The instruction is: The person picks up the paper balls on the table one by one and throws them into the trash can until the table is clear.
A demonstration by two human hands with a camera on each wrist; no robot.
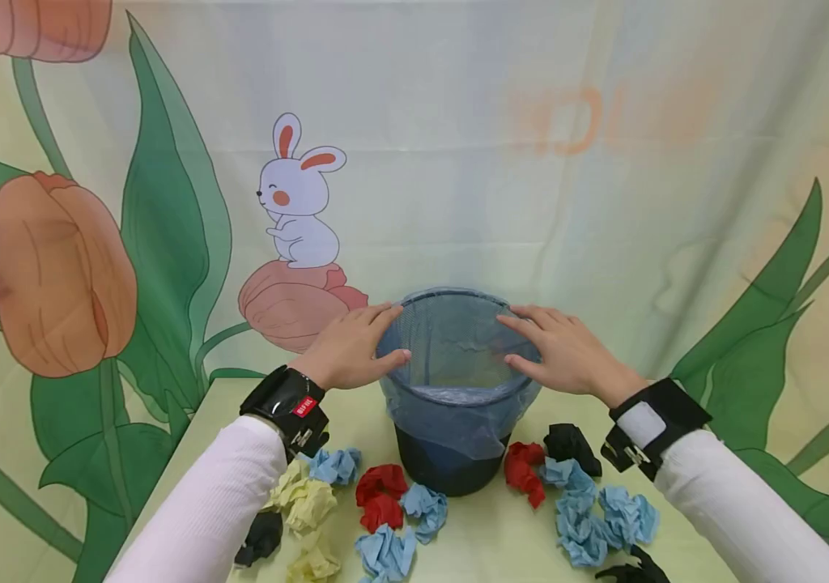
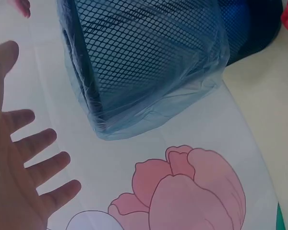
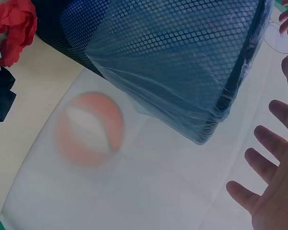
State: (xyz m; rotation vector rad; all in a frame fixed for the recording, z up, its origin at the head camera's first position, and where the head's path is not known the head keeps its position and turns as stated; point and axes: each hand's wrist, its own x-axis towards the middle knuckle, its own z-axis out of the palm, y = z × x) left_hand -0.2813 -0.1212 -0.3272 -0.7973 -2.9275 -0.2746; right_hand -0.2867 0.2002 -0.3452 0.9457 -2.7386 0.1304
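Note:
A black mesh wastebasket (image 1: 451, 474) stands upright at the back of the table, lined with a thin blue plastic bag (image 1: 473, 417) folded over its rim. My left hand (image 1: 356, 344) hovers at the left of the rim, fingers spread and holding nothing. On the opposite side my right hand (image 1: 567, 348) is held likewise, its palm towards the basket. Both wrist views show a gap between the fingers and the bag-covered rim. The bag's folded edge hangs loosely down the outside of the mesh in the left wrist view.
Crumpled paper balls lie in front of the basket: yellow (image 1: 310, 506), red (image 1: 381, 495), blue (image 1: 385, 553) and black (image 1: 261, 537) at the left, more blue (image 1: 582, 518), red (image 1: 525, 474) and black (image 1: 572, 448) at the right. A printed curtain (image 1: 444, 162) hangs behind the table.

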